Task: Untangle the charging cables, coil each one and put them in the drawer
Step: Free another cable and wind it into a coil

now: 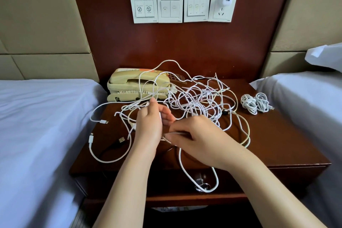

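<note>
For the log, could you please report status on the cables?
Both busy: left hand and right hand pinch strands of the cable tangle. Some coiled cables set aside. Loops drape over telephone.

You're in a hotel bedroom: the dark wooden desk (277, 135) sits between the left bed (37, 116) and the right bed (305, 102), with a corded phone (129, 83) at its back left corner and switch panels (170, 7) on the wall above.

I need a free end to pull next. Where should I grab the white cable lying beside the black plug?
Probably pinch the white cable just behind its plug, coming from the left. That end lies loose on the nightstand, clear of the tangle.
</note>
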`<state>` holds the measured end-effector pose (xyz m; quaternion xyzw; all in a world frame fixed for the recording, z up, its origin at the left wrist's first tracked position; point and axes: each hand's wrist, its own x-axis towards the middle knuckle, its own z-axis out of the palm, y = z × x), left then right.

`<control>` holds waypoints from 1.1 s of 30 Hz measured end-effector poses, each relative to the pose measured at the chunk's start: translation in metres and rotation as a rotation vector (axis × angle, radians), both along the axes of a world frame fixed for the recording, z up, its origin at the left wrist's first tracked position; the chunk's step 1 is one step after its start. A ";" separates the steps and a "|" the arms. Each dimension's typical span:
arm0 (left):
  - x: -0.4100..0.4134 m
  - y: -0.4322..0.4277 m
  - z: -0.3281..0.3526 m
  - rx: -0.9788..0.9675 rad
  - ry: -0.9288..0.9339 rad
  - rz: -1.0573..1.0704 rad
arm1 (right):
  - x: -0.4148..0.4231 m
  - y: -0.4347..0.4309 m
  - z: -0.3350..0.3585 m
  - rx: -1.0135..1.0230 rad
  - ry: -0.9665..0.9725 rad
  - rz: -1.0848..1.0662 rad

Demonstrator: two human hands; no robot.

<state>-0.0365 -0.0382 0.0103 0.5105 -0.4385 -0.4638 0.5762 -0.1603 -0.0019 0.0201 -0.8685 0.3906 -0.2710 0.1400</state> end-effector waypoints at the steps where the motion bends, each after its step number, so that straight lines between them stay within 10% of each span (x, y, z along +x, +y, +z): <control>1: 0.000 0.001 -0.001 0.020 -0.059 -0.013 | 0.000 -0.001 0.000 -0.009 -0.054 -0.004; 21: -0.001 0.023 0.007 0.148 0.205 -0.691 | -0.016 -0.044 -0.010 0.138 -0.592 -0.136; 33: 0.027 0.013 0.014 0.032 0.267 -0.464 | -0.027 -0.074 -0.022 -0.151 -0.246 -0.466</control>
